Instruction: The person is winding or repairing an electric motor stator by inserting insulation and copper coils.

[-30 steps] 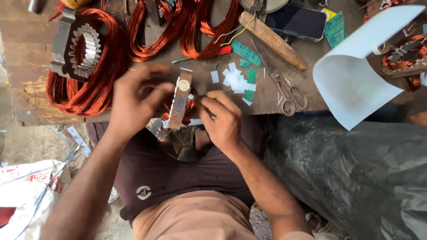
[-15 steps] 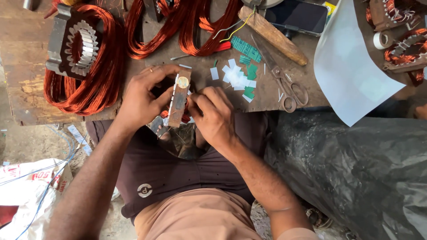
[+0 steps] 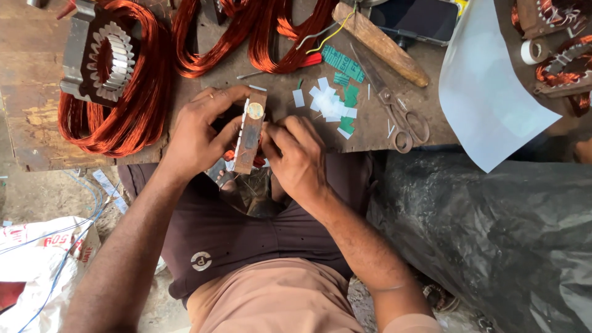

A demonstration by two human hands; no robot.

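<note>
I hold a small motor stator (image 3: 250, 132), a rusty brown laminated block seen edge-on, at the near edge of the wooden workbench (image 3: 37, 105). My left hand (image 3: 200, 132) grips its left side with fingers curled over the top. My right hand (image 3: 299, 157) presses against its right side, fingertips at the slots where a little copper winding shows beneath. A pile of small white and green insulation paper pieces (image 3: 333, 105) lies just beyond my right hand.
Copper wire coils (image 3: 139, 105) and a bare stator core (image 3: 102, 58) lie at the left. Scissors (image 3: 391, 108), a wooden handle (image 3: 379, 43), a phone (image 3: 413, 18), a white paper sheet (image 3: 487, 92) and wound stators (image 3: 564, 61) are at the right. Black plastic sheeting (image 3: 493, 234) lies right of my legs.
Both hands have stayed on the stator with small finger shifts. The view has tilted slightly, so the bench items sit a little higher in frame.
</note>
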